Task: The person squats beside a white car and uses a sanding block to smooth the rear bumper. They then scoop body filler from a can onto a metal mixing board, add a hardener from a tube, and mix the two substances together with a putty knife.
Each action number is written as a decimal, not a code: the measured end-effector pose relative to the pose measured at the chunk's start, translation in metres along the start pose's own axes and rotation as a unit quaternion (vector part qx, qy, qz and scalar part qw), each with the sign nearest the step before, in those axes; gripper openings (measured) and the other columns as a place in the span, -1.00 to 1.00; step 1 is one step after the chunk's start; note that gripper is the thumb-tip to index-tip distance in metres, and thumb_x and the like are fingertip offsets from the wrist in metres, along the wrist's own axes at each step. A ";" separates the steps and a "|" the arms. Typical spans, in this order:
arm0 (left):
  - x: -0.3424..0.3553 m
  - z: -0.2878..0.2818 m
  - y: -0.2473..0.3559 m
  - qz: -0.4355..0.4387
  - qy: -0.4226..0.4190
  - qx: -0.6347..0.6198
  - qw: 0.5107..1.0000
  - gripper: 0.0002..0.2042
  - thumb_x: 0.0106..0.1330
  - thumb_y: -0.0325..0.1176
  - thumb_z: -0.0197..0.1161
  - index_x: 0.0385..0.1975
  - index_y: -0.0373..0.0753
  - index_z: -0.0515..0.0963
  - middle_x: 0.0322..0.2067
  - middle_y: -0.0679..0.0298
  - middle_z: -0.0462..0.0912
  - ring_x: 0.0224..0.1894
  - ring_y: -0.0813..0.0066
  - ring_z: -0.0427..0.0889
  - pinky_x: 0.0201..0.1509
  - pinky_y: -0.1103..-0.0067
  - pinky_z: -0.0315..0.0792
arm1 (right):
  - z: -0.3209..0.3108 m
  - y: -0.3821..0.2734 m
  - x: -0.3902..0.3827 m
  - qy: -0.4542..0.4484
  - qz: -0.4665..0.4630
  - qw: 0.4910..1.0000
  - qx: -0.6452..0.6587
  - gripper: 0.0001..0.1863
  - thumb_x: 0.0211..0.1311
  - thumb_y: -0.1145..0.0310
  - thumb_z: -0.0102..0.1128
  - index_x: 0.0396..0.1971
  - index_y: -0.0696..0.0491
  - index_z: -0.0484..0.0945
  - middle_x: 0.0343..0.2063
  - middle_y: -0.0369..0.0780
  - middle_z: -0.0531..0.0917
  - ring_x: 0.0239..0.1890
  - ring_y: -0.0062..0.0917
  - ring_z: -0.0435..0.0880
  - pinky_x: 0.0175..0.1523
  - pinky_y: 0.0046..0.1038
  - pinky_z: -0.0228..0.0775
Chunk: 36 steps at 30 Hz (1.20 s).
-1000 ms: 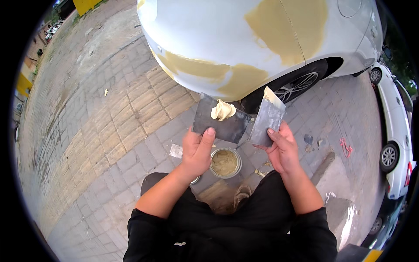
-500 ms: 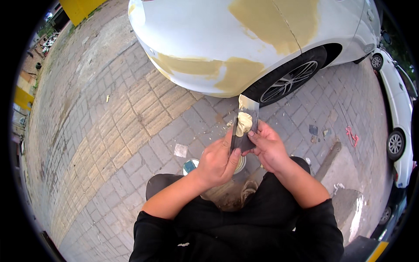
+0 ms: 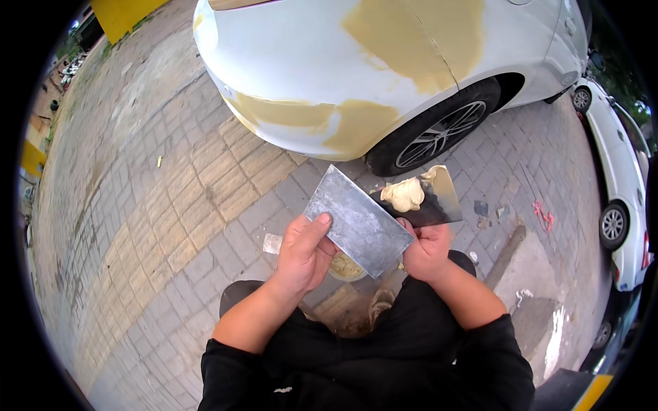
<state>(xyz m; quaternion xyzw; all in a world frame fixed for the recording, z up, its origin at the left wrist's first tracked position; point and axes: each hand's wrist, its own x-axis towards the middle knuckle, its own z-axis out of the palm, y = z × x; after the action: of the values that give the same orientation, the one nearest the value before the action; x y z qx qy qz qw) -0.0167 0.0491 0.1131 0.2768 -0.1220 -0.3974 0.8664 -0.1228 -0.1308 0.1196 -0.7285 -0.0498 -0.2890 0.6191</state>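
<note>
While our left hand is pinching a scuffed gray plate near its edge, our right hand is pinching a dark plate carrying cream paste. We are probably working the paste between the plates, above the pavement and near the white car; the next move seems to be calling for a level, steady grip. The paste is sitting in a soft, folded lump, a smaller dab clinging just beside it.

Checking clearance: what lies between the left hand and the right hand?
In the head view, the grey plate, held in the left hand, extends toward the right hand; a partly hidden tin shows beneath.
</note>
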 end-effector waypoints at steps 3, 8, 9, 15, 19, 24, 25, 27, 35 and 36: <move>-0.004 0.009 -0.006 0.005 -0.028 -0.010 1.000 -0.67 0.48 -0.35 0.01 0.10 -0.44 0.41 0.06 0.04 0.58 0.14 0.24 0.56 0.23 0.30 0.43 | 0.003 0.015 -0.021 -0.087 0.029 0.996 0.013 -0.32 0.19 0.49 0.27 0.30 0.27 0.23 0.25 0.16 0.37 0.27 -0.11 0.44 0.28 -0.31 0.31; -0.011 0.016 -0.009 0.029 -0.073 -0.012 0.997 -0.69 0.50 -0.40 -0.01 0.12 -0.45 0.39 0.08 0.04 0.56 0.12 0.27 0.56 0.20 0.34 0.45 | 0.008 0.036 -0.042 -0.127 0.196 0.966 0.115 -0.43 0.14 0.48 0.32 0.17 0.28 0.41 0.17 0.13 0.45 0.18 -0.09 0.51 0.22 -0.28 0.38; -0.013 0.015 -0.008 0.032 -0.091 -0.008 0.995 -0.69 0.50 -0.41 0.00 0.13 -0.45 0.39 0.09 0.04 0.55 0.12 0.27 0.56 0.21 0.34 0.44 | 0.011 0.035 -0.042 -0.143 0.179 0.967 0.108 -0.47 0.15 0.49 0.30 0.14 0.27 0.43 0.13 0.09 0.49 0.14 -0.11 0.54 0.19 -0.30 0.41; -0.016 0.024 0.007 0.014 -0.111 -0.004 0.994 -0.67 0.49 -0.39 0.00 0.14 -0.45 0.38 0.10 0.04 0.54 0.13 0.28 0.55 0.23 0.36 0.42 | 0.008 0.041 -0.015 -0.125 0.444 0.815 0.352 -0.67 0.39 0.48 0.11 0.11 0.19 0.46 -0.05 -0.21 0.61 -0.04 -0.51 0.59 0.02 -0.41 0.48; -0.006 0.011 0.006 -0.020 -0.078 -0.026 0.996 -0.67 0.49 -0.35 0.00 0.12 -0.43 0.39 0.09 0.07 0.56 0.12 0.32 0.56 0.21 0.37 0.43 | 0.008 0.022 -0.008 -0.057 0.216 0.954 0.198 -0.66 0.41 0.55 0.02 0.15 0.15 0.46 -0.02 -0.24 0.61 -0.01 -0.56 0.60 0.04 -0.45 0.48; -0.001 0.003 -0.019 -0.047 -0.061 -0.023 0.997 -0.66 0.49 -0.33 0.01 0.13 -0.43 0.38 0.07 0.06 0.56 0.12 0.27 0.57 0.23 0.31 0.43 | 0.003 0.030 -0.025 0.055 0.411 0.789 0.453 -0.60 0.33 0.44 0.15 0.15 0.16 0.44 0.01 -0.20 0.61 0.01 -0.54 0.61 0.06 -0.52 0.47; 0.000 0.004 -0.024 -0.054 -0.066 -0.022 0.996 -0.64 0.49 -0.32 0.01 0.14 -0.44 0.37 0.08 0.04 0.56 0.13 0.23 0.56 0.24 0.27 0.42 | -0.002 0.055 -0.038 0.002 0.373 0.857 0.355 -0.59 0.34 0.41 0.14 0.16 0.16 0.43 0.00 -0.21 0.61 0.01 -0.55 0.61 0.07 -0.52 0.47; -0.002 0.005 -0.025 -0.050 -0.078 -0.010 0.996 -0.65 0.49 -0.32 0.01 0.14 -0.44 0.38 0.08 0.05 0.56 0.13 0.23 0.56 0.24 0.28 0.42 | 0.003 0.060 -0.043 -0.096 0.314 0.931 0.159 -0.60 0.38 0.39 0.08 0.18 0.15 0.42 0.00 -0.22 0.61 0.00 -0.56 0.60 0.06 -0.52 0.47; -0.005 0.015 -0.014 -0.027 -0.065 -0.031 0.997 -0.68 0.49 -0.35 -0.01 0.11 -0.43 0.41 0.08 0.07 0.57 0.13 0.26 0.56 0.22 0.31 0.44 | 0.004 0.029 -0.007 0.051 0.343 0.870 0.350 -0.59 0.22 0.58 0.22 0.09 0.18 0.48 -0.03 -0.23 0.63 -0.05 -0.57 0.64 0.02 -0.51 0.51; -0.004 0.011 -0.017 -0.032 -0.053 -0.031 0.998 -0.68 0.48 -0.35 -0.01 0.10 -0.42 0.42 0.08 0.07 0.57 0.12 0.27 0.56 0.22 0.32 0.44 | 0.005 0.024 -0.004 0.035 0.289 0.909 0.298 -0.60 0.22 0.56 0.23 0.08 0.19 0.49 -0.02 -0.21 0.63 -0.04 -0.56 0.64 0.03 -0.50 0.51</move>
<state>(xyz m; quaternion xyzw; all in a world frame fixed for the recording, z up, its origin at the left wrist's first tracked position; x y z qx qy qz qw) -0.0345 0.0384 0.1126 0.2322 -0.1470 -0.4424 0.8537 -0.1141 -0.1301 0.0960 -0.4822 0.1011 -0.0947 0.8650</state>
